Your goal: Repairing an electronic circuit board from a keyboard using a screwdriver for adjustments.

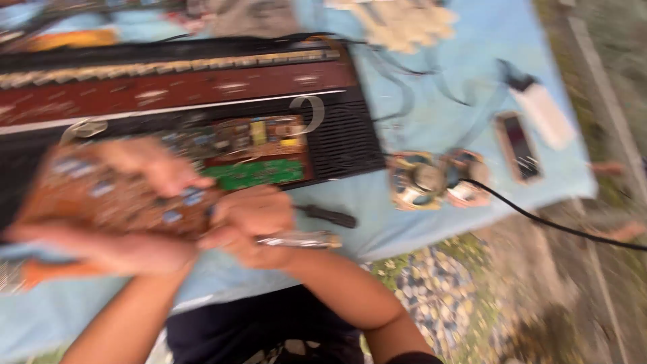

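A light blue cloth (431, 114) covers a table set outdoors, with gravel and grass showing at 5 o'clock. On the cloth lies an opened electronic keyboard (182, 87), its brown and green circuit boards (253, 152) exposed. The picture is blurred by motion. At 9 o'clock the left hand (128, 209) grips a brown circuit board (114, 195) dotted with blue parts, fingers above and below it. Just beside it, the right hand (249, 222) is curled around a slim metallic tool (300, 239) and touches the board's edge. Two small speakers (438, 178) sit at 3 o'clock, with a black cable (559, 226) trailing off.
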